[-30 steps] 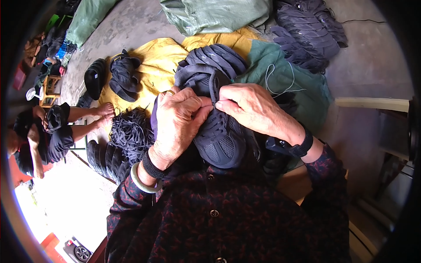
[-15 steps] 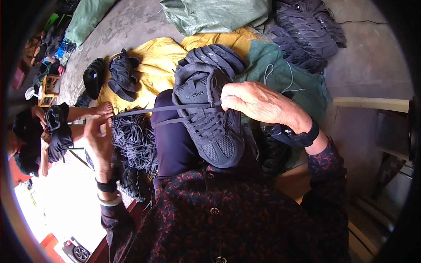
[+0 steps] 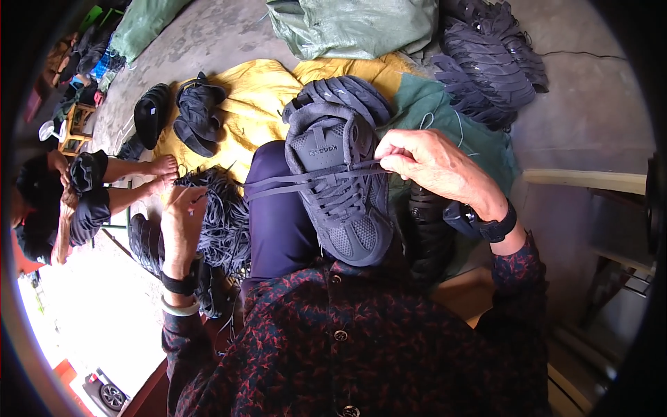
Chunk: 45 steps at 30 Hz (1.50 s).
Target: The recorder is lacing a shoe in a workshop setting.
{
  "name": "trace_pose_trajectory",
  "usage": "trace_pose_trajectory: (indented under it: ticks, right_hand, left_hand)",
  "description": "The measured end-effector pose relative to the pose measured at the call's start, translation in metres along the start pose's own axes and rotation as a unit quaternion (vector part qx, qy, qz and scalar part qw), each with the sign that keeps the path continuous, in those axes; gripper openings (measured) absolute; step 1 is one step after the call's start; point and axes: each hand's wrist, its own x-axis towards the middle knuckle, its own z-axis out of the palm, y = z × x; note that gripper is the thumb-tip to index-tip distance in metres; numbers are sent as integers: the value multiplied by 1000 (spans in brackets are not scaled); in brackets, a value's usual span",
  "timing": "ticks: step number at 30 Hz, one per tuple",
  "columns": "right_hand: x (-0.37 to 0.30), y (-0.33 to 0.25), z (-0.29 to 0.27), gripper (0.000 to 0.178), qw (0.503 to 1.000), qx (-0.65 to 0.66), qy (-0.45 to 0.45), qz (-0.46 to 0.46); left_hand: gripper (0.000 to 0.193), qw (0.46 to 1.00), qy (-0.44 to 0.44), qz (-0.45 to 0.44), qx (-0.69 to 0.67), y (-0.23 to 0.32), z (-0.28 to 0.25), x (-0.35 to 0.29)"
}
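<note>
A dark grey mesh shoe (image 3: pixel 342 240) sits upright beside the person's left knee (image 3: pixel 274 219), its toe pointing back at the patterned shirt (image 3: pixel 299 333) and its opening facing away. The 2 hands are well apart. The right hand (image 3: pixel 432 165), just beside the shoe's right edge, pinches a black lace (image 3: pixel 278 189) between thumb and fingers. To the left, 2 strands stretch from the shoe across the knee. The left hand (image 3: pixel 182 221) is by a tangled bundle of laces (image 3: pixel 226 226); whether its curled fingers grip anything, I cannot tell. Each wrist wears a dark band (the left has a pale bangle (image 3: pixel 179 307) too).

Beyond the shoe, nested dark shoe parts (image 3: pixel 347 94) lie over a yellow sheet (image 3: pixel 253 87), with a green sheet (image 3: pixel 424 104) to the right. Farther off are a pale green sack (image 3: pixel 354 28) and a large dark heap (image 3: pixel 490 62). At far left, another person (image 3: pixel 89 201) sits with bare feet.
</note>
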Motion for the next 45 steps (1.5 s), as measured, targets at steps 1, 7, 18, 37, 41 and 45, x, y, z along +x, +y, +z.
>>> trace_pose_trajectory:
  ticks: [1,7,18,37,41,45]
  right_hand:
    - [-1,3,1,15,1000,16,13,4]
    - [-6,9,-1,21,939,342,-10,32]
    - [-3,39,51,46,767,641,11,-35]
    - [-2,20,80,21,887,434,155,-24]
    - [-1,18,84,21,900,407,154,-19]
    - [-3,18,83,21,904,396,157,-23]
  left_hand:
    - [23,999,0,25,-41,12,9,7]
    - [27,980,-50,69,-181,111,13,25]
    - [20,954,-154,28,-256,132,24,28]
    - [11,917,-63,-62,-388,27,4,17]
    - [10,927,-49,-61,-368,-2,-1,15]
    - [14,973,-91,-54,-204,15,6,22]
